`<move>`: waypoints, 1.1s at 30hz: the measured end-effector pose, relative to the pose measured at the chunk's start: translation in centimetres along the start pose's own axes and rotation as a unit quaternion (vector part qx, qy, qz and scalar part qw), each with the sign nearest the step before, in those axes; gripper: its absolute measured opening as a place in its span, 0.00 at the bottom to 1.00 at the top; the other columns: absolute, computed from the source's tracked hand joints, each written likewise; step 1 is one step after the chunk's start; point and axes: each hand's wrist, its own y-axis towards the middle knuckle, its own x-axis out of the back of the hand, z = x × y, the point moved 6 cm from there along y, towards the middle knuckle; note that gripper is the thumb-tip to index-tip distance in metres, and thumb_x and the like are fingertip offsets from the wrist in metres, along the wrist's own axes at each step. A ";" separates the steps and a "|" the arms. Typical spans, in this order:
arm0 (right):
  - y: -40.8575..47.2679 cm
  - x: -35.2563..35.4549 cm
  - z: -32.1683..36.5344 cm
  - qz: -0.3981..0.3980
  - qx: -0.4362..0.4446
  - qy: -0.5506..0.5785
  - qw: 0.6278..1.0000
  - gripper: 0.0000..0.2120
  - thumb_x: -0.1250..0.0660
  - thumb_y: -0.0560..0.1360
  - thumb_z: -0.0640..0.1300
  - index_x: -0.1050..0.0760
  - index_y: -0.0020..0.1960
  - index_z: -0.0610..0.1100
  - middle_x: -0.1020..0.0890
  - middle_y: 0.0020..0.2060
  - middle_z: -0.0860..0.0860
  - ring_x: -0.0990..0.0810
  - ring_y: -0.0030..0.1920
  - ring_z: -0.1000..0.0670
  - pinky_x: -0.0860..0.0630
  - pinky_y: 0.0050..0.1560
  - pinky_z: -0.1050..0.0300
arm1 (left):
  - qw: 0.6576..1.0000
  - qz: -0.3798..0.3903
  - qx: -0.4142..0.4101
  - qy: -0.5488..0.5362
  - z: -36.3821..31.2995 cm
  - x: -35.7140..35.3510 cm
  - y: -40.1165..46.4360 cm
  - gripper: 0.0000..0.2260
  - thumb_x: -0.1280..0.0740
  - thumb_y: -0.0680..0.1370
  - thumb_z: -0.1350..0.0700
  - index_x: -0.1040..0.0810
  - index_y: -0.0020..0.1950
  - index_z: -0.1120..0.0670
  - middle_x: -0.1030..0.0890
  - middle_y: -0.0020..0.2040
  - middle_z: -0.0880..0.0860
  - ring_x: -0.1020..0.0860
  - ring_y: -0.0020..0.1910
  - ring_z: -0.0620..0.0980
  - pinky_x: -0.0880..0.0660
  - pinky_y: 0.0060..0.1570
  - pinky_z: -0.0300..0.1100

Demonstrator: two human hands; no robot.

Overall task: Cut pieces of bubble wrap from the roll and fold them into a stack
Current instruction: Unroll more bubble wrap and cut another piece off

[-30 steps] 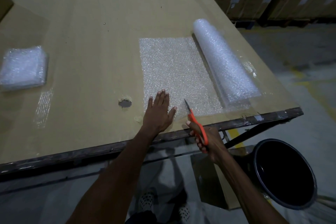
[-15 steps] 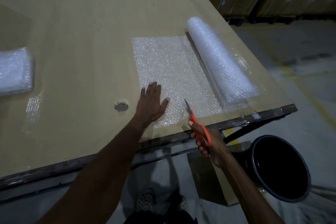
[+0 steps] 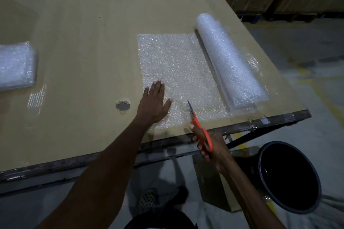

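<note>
Head view: left hand (image 3: 153, 103) pressed flat, fingers spread, on the unrolled clear bubble wrap sheet (image 3: 178, 72), right hand (image 3: 210, 147) gripping orange-handled scissors (image 3: 200, 132) whose blades point away up the sheet, alongside the long white bubble wrap roll (image 3: 230, 61) to the right.

Glossy plastic bubble wrap (image 3: 178, 72) lies on matt cardboard (image 3: 83, 42).

Left hand (image 3: 155, 103) flat on unrolled bubble wrap sheet (image 3: 178, 72). Right hand (image 3: 212, 147) grips orange scissors (image 3: 200, 128), blades at sheet's near edge. Roll (image 3: 229, 61) beside.

Orange-handled scissors (image 3: 202, 132), clear dotted bubble wrap (image 3: 178, 72), tan table (image 3: 83, 42), black bin (image 3: 290, 176)
</note>
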 end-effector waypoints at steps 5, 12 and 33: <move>-0.5 -0.1 0.1 0.005 -0.008 -0.007 1.000 0.30 0.23 0.61 0.65 0.20 0.44 0.38 0.27 0.25 0.47 0.32 0.21 0.52 0.37 0.23 0.63 | 1.000 0.004 0.006 -0.002 0.0 0.0 0.0 0.35 0.54 0.82 0.38 0.49 0.82 0.60 0.50 0.82 0.58 0.53 0.81 0.54 0.57 0.78 0.53; -0.6 0.3 -1.2 -0.007 -0.006 0.007 1.000 0.26 0.22 0.71 0.55 0.19 0.48 0.30 0.26 0.23 0.46 0.33 0.20 0.52 0.38 0.21 0.64 | 1.000 0.009 0.005 0.001 -0.1 0.0 0.0 0.35 0.55 0.82 0.39 0.50 0.82 0.60 0.51 0.82 0.58 0.54 0.81 0.54 0.57 0.78 0.53; -0.1 0.0 -0.4 -0.011 0.002 0.006 1.000 0.23 0.22 0.71 0.57 0.18 0.43 0.35 0.24 0.24 0.46 0.31 0.20 0.52 0.36 0.20 0.64 | 1.000 0.008 0.005 -0.001 -0.1 0.1 -0.9 0.35 0.56 0.82 0.39 0.49 0.81 0.61 0.51 0.82 0.59 0.54 0.81 0.55 0.57 0.78 0.54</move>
